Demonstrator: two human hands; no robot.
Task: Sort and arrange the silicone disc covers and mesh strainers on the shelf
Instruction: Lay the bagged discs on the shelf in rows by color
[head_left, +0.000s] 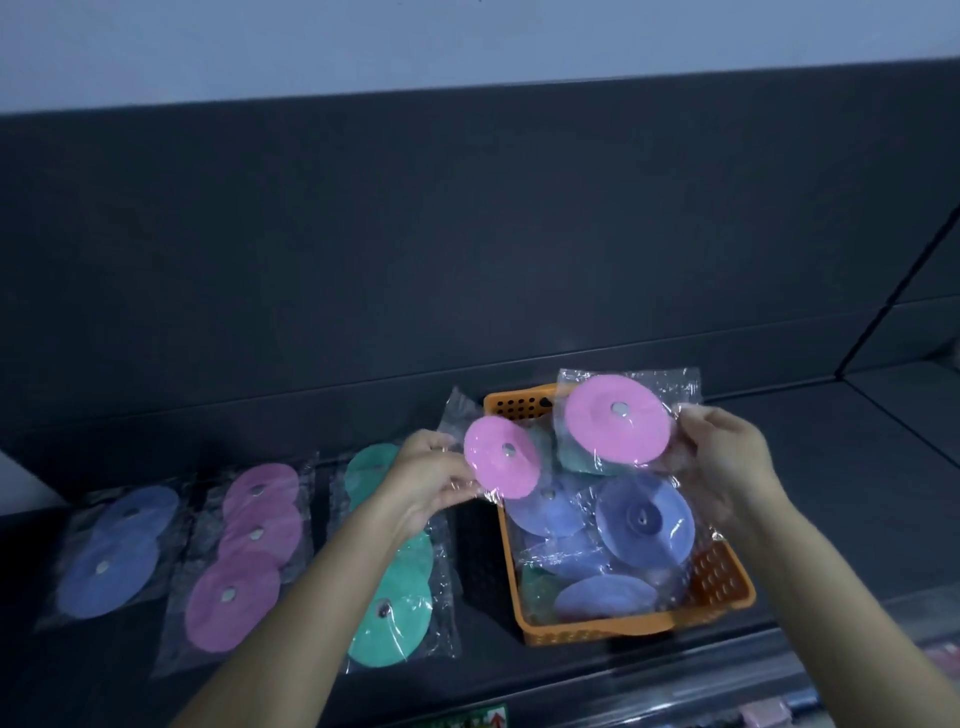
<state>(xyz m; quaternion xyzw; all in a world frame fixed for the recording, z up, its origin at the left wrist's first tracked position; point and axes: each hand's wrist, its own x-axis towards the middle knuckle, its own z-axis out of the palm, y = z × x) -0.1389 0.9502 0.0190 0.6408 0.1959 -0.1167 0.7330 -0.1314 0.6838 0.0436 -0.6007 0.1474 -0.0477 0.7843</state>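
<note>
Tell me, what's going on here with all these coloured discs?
A person is sorting bagged silicone discs by colour. The left hand holds one pink disc and the right hand holds a second pink disc, both lifted near an orange basket with mostly purple discs in it. Left of the basket, on the dark shelf, lie a blue row, a pink row and a green row.

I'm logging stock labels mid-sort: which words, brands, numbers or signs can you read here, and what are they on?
Nothing is legible in this view.
Green sticker at the bottom edge of the view: shows a red arrow, print too blurred to read.
Pink tags at lower right: too blurred to read.
Left pink disc cover, right pink disc cover, orange basket: no print visible.
</note>
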